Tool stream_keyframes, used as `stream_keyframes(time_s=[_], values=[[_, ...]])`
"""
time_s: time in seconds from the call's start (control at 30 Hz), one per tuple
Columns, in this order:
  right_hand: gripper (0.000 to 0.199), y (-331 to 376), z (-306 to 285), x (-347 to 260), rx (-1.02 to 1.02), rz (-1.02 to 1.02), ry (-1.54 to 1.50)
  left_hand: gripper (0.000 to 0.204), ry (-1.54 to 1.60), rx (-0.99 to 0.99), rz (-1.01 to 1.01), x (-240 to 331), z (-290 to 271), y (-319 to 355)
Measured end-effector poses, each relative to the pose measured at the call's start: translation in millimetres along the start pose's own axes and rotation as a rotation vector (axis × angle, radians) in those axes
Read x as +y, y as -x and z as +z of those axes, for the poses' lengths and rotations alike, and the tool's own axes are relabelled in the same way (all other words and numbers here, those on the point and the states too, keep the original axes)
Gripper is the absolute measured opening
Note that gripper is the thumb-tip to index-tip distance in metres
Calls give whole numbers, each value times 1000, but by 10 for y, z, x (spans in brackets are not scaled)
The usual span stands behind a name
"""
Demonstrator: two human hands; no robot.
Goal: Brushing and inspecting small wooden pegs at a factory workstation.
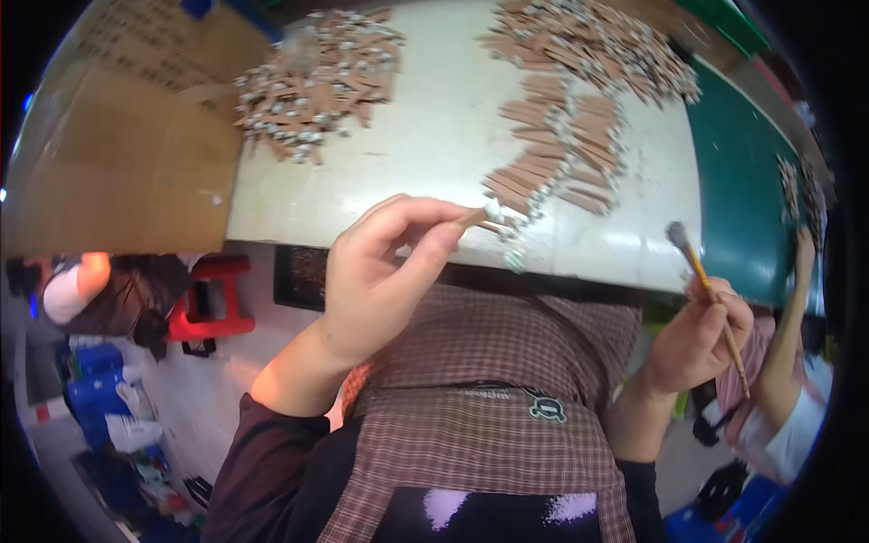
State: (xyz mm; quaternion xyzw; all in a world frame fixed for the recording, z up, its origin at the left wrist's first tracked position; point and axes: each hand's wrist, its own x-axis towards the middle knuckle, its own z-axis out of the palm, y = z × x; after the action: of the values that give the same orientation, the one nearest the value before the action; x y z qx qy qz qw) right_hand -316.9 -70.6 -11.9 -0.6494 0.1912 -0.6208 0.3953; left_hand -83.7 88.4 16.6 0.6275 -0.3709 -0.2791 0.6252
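Note:
My left hand [380, 281] pinches a small flat brown strip [472, 218] with a whitish tip, just over the table's near edge. In my right hand [701, 339] is a brush [696, 261] with a thin yellow-brown handle, its dark bristle head pointing up and away from me. The brush is well apart from the strip. Beyond my left hand, similar brown strips [534, 170] lie side by side in two rough rows, with their pale tips along one side. A small greenish-white piece [515, 261] is at the near edge.
Heaps of brown strips lie at the far left [326, 81] and far right [597, 45] of the white table [444, 100]. A cardboard box [118, 163] stands left, a green surface [738, 154] right. Another person's arm [789, 317] reaches in there. A red stool [217, 303] is lower left.

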Motion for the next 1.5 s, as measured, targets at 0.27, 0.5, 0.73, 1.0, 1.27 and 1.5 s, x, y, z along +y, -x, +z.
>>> stream_keyframes(time_s=[0.27, 0.5, 0.73, 1.0, 1.27, 1.5], values=[[27, 201, -56, -313, -168, -30, 70, 22, -128, -174, 257, 9, 306, 98], [22, 160, 92, -287, -334, -87, 66, 27, -542, -129, 528, 89, 193, 108], [24, 154, 240, -273, 31, -196, 64, 13, -206, 66, 634, -142, 384, 98], [33, 116, 429, -468, -15, -133, 362, 9, -60, 59, 601, -231, 276, 199], [21, 174, 553, -718, -44, -49, 454, 9, -100, 110, 649, -278, 107, 207], [21, 140, 656, -729, -42, -76, 237, 7, -666, 439, 671, -736, -213, -198]])
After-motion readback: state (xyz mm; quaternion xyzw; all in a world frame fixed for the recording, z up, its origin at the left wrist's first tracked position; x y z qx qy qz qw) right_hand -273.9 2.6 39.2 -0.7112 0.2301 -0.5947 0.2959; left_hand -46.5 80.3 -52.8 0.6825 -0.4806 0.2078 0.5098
